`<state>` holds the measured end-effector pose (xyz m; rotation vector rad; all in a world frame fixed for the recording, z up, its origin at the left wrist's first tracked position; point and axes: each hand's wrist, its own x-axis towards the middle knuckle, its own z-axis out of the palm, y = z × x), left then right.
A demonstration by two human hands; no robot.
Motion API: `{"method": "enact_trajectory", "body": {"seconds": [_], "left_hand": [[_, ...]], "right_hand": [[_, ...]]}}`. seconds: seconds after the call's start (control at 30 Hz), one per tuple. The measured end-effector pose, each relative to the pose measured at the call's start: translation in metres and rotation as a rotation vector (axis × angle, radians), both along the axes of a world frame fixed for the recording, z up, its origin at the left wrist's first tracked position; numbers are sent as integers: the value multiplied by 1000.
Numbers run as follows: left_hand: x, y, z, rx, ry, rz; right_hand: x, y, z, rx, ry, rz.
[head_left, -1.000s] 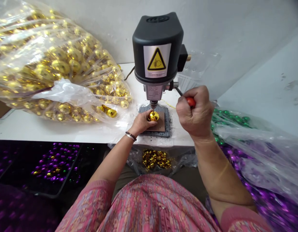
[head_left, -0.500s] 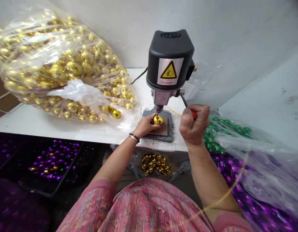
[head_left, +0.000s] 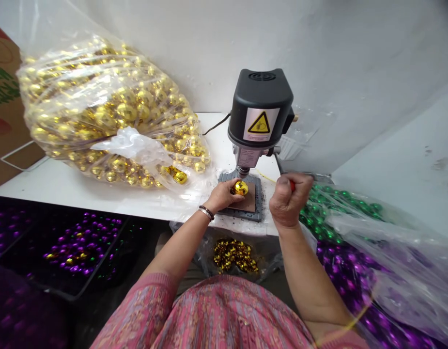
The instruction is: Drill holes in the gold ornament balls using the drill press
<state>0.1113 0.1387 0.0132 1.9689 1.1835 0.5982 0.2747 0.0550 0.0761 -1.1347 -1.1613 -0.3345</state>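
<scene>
A small bench drill press [head_left: 260,107] with a black head stands on the white table [head_left: 100,191]. My left hand [head_left: 220,196] holds a shiny gold ornament ball [head_left: 240,188] on a brown pad [head_left: 250,205], right beneath the drill chuck [head_left: 242,171]. The pad lies on the drill's grey base plate [head_left: 257,203]. My right hand [head_left: 289,199] is a fist around the red handle [head_left: 292,185] of the feed lever, and the fingers hide most of the handle.
A bulging transparent bag of gold balls [head_left: 115,111] lies to the left of the drill. A bag of green and purple beads [head_left: 343,257] lies to the right, a dark tray of purple beads [head_left: 78,247] at lower left, and gold beads [head_left: 234,255] below the table edge.
The view has tilted, so the table sits lower and further right in the picture. My right fist has dropped relative to the drill, with the lever handle still in it.
</scene>
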Motion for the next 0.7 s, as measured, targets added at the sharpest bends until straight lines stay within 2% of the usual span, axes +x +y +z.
{"method": "enact_trajectory", "body": {"seconds": [0.07,0.13,0.23,0.33,0.4,0.47,0.6,0.63,0.7], "left_hand": [[0,0,2,-8,-6,4],[1,-1,4,-10,1,14],[4,-5,8,17,41,50],[4,-14,11,36,80,84],[-1,-24,12,35,66,83],[-10,-37,12,50,34,7],[-38,-55,13,71,-20,-228],[-47,-55,14,60,-30,-221],[-67,-47,18,67,-9,-57]], "right_hand": [[0,0,-2,2,-10,16],[0,2,6,21,1,24],[2,9,34,12,65,34],[6,16,65,-84,103,56],[8,18,77,-141,113,46],[9,19,81,-175,132,47],[9,19,76,-174,188,71],[9,20,75,-167,187,64],[10,20,74,-162,177,57]]}}
